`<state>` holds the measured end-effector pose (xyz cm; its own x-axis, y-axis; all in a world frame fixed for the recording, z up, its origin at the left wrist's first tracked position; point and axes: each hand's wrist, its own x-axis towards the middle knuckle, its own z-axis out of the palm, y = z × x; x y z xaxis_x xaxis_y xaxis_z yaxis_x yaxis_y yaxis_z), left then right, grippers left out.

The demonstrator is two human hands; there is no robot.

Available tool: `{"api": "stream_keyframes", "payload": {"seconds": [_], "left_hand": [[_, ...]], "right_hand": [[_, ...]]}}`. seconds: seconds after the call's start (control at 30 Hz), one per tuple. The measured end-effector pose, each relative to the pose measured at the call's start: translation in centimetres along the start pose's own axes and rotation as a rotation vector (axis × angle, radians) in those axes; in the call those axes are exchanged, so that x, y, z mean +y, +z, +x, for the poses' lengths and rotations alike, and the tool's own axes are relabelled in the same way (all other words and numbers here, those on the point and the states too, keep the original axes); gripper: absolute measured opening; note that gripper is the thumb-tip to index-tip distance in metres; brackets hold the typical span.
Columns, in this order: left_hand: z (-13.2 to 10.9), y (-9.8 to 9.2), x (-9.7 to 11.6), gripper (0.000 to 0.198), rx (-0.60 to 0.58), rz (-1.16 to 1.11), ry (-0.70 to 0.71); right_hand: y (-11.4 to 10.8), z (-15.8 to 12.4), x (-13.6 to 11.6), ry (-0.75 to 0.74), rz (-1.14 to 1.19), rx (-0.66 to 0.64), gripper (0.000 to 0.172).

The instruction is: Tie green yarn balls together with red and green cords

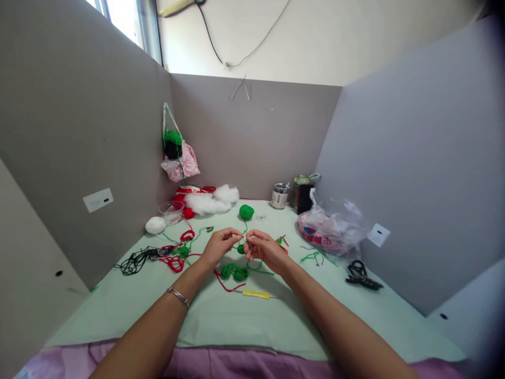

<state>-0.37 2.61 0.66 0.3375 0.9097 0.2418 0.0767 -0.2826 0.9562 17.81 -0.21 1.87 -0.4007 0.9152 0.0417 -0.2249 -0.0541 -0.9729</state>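
My left hand [219,245] and my right hand [265,249] meet above the middle of the pale green table [221,316], fingertips almost touching. Both pinch a thin green yarn strand with a small green crocheted piece [240,248] hanging between them. The strand runs back to a green yarn ball [246,211]. Under the hands lie green crocheted pieces [234,272] with a red strand, and a yellow-handled crochet hook [255,294].
Red and green yarn bits [182,251] and black cord [139,258] lie at left. White stuffing [211,201], a clear bowl [171,212] and a hanging bag [178,158] sit at the back. A plastic bag [331,231], tins [280,196] and black scissors [361,276] are at right. Grey partitions enclose the table.
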Motion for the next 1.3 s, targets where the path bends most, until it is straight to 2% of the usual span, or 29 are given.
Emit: {"api": "stream_keyframes", "payload": {"seconds": [0.07,0.2,0.27,0.4,0.53,0.7,0.8,0.9,1.03,1.3], "left_hand": [[-0.1,-0.2,0.0,0.043,-0.065,0.029,-0.031],[-0.5,-0.7,0.3,0.048,-0.370,-0.061,-0.137],[-0.7,-0.9,0.7,0.044,-0.403,-0.191,-0.140],[-0.4,-1.2,1.1,0.039,-0.273,-0.413,-0.115],[-0.1,-1.2,0.9,0.031,-0.145,-0.540,-0.055],[-0.6,-0.8,1.1,0.028,-0.237,-0.697,-0.077],[-0.7,-0.5,1.1,0.029,-0.205,-0.728,-0.116],[-0.7,-0.1,1.1,0.032,-0.142,-0.671,-0.139],[-0.6,0.4,1.0,0.038,-0.083,-0.489,-0.111],[-0.6,1.3,-0.1,0.042,0.021,-0.155,0.021]], "right_hand": [[-0.4,0.2,0.0,-0.037,0.009,0.058,0.027],[-1.6,0.6,0.0,-0.085,0.040,0.193,0.031],[-2.0,0.7,0.0,-0.083,0.039,0.217,0.032],[-1.9,0.7,0.4,-0.063,-0.007,0.197,0.033],[-1.1,0.5,0.6,-0.025,-0.062,0.151,0.034],[-0.7,0.3,0.7,-0.001,-0.102,0.125,0.035],[-1.0,0.5,0.9,-0.017,-0.106,0.161,0.035],[-1.5,0.6,1.1,-0.072,-0.130,0.232,0.035],[-1.7,0.6,1.0,-0.128,-0.170,0.289,0.032],[-0.5,0.0,0.2,-0.151,-0.155,0.226,0.031]]}}
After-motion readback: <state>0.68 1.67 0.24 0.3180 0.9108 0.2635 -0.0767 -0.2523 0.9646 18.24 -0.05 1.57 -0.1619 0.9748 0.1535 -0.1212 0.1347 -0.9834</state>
